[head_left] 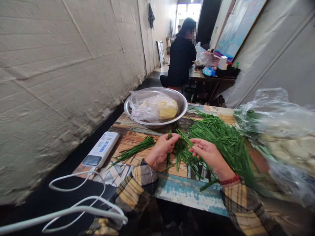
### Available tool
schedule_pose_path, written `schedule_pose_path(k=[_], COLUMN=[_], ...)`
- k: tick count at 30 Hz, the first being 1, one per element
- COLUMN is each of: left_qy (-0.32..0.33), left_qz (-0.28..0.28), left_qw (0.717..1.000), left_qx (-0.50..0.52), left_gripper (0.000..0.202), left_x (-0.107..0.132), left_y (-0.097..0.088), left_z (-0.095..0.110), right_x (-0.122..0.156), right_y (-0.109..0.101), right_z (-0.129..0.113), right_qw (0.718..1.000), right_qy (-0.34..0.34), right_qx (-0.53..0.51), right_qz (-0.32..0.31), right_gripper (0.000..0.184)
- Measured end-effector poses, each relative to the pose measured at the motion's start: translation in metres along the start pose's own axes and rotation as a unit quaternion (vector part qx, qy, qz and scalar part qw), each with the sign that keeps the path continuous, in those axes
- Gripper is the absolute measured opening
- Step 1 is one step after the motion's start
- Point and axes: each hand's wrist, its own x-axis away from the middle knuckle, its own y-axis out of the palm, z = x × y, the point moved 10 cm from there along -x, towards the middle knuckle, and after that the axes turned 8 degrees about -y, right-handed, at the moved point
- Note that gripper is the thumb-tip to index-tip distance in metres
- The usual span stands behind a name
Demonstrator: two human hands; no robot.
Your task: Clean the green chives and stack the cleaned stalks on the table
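The left hand (pixel 162 147) is curled closed around a few green stalks (pixel 168 162), and the right hand (pixel 208 153) pinches a green blade (pixel 185 138) between thumb and fingers, close to the left fingertips. Both are over the table (pixel 194 193), with a big loose pile of greens (pixel 216 131) on the right, a small aligned bundle (pixel 136 148) on the left, and a metal bowl (pixel 182 104) holding a bagged yellowish lump (pixel 167 109) beyond

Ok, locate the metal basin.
Head view: the metal basin stands far back on the table, beyond the left hand, left of the large green heap.
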Motion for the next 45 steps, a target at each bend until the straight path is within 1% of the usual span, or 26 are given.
schedule_pose_path(k=[3, 5, 8, 14, 16, 22, 28, 31, 33, 35, 36, 38, 39, 41, 42, 44, 45], left_qy=[0.000, -0.001, 0.001, 0.009, 0.006, -0.008, -0.008, -0.008, -0.008, 0.008, 0.022, 0.056, 0.067, 0.059, 0.044, 0.016, 0.006], left_qz=[0.012, 0.018, 0.022, 0.001, -0.001, 0.004, -0.011, -0.022, -0.018, 0.011, 0.029, 0.053, 0.053, 0.022, 0.001, -0.031, -0.042], left_qw=[1.000, 1.000, 1.000, 1.000, 1.000, 1.000, 1.000, 1.000, 1.000, 1.000, 0.999, 0.996, 0.995, 0.993, 0.993, 0.991, 0.990], left_qx=[-0.012, -0.014, -0.007, 0.030, 0.023, 0.006, 0.007, 0.006, 0.007, 0.012, 0.017, 0.039, 0.056, 0.097, 0.113, 0.133, 0.137], left_gripper=[0.037, 0.038, 0.034, 0.029, 0.029, 0.028, 0.028, 0.030, 0.029, 0.026, 0.026, 0.023, 0.022, 0.022, 0.022, 0.019, 0.018], left_x=[0.002, 0.001, -0.002, -0.006, -0.006, -0.008, -0.005, -0.004, -0.005, -0.005, -0.005, -0.002, -0.001, 0.002, 0.002, 0.004, 0.005], left_y=[0.001, 0.001, -0.001, -0.001, 0.000, -0.002, 0.001, 0.004, 0.003, -0.002, -0.006, -0.011, -0.012, -0.006, -0.002, 0.004, 0.005], left_z=[0.001, 0.001, 0.000, 0.001, 0.001, -0.005, -0.005, -0.005, -0.005, -0.001, 0.003, 0.012, 0.016, 0.018, 0.018, 0.016, 0.015], right_x=[0.002, 0.004, 0.005, 0.003, 0.003, 0.004, 0.004, 0.004, 0.003, 0.000, -0.001, -0.003, -0.003, 0.000, 0.001, 0.002, 0.001], right_y=[0.006, 0.011, 0.017, 0.008, 0.007, 0.016, 0.021, 0.028, 0.029, 0.019, 0.007, -0.023, -0.039, -0.065, -0.073, -0.081, -0.081], right_z=[-0.001, 0.001, 0.004, 0.009, 0.009, 0.012, 0.016, 0.014, 0.010, 0.003, -0.001, -0.010, -0.014, -0.020, -0.022, -0.022, -0.021], right_qw=[1.000, 0.999, 0.995, 0.985, 0.984, 0.987, 0.991, 0.993, 0.996, 0.998, 1.000, 0.998, 0.995, 0.985, 0.981, 0.976, 0.974], right_qy=[-0.001, 0.015, 0.046, 0.075, 0.072, 0.067, 0.070, 0.059, 0.039, 0.012, -0.003, -0.033, -0.047, -0.071, -0.079, -0.085, -0.085], right_qx=[-0.008, -0.030, -0.083, -0.154, -0.163, -0.148, -0.112, -0.092, -0.059, -0.021, -0.006, 0.010, 0.013, 0.025, 0.036, 0.081, 0.114], right_qz=[-0.008, -0.019, -0.031, 0.024, 0.028, -0.007, -0.011, -0.036, -0.059, -0.053, -0.030, 0.049, 0.091, 0.156, 0.174, 0.182, 0.174], right_gripper=[0.041, 0.039, 0.035, 0.030, 0.029, 0.030, 0.034, 0.036, 0.035, 0.034, 0.033, 0.032, 0.031, 0.028, 0.027, 0.028, 0.028])
